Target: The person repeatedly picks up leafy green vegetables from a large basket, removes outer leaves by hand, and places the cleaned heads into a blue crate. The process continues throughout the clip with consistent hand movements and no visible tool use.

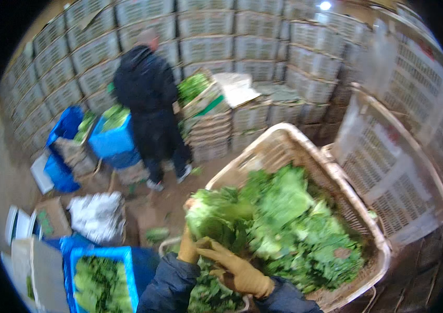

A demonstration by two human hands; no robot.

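Note:
My left hand (188, 244), in a tan glove, holds a head of leafy lettuce (215, 215) up at the near left rim of a large plastic basket (335, 172). The lettuce hides most of its fingers. Just below the head, my right hand (241, 270), gloved too, has its fingers spread and stretched towards the left wrist, with nothing seen in it. Inside the big basket lies a heap of loose green leaves and lettuce (292, 207). Under my hands, a smaller basket (247, 303) contains darker leaves.
A blue-lined box of greens (102, 254) stands at lower left, near a white plastic bundle (98, 217). Beyond, a person in dark clothes (147, 86) stands between blue-lined boxes (114, 137) and a crate of greens (206, 98). Stacked crates (206, 47) line the back; tall crates (393, 164) rise at right.

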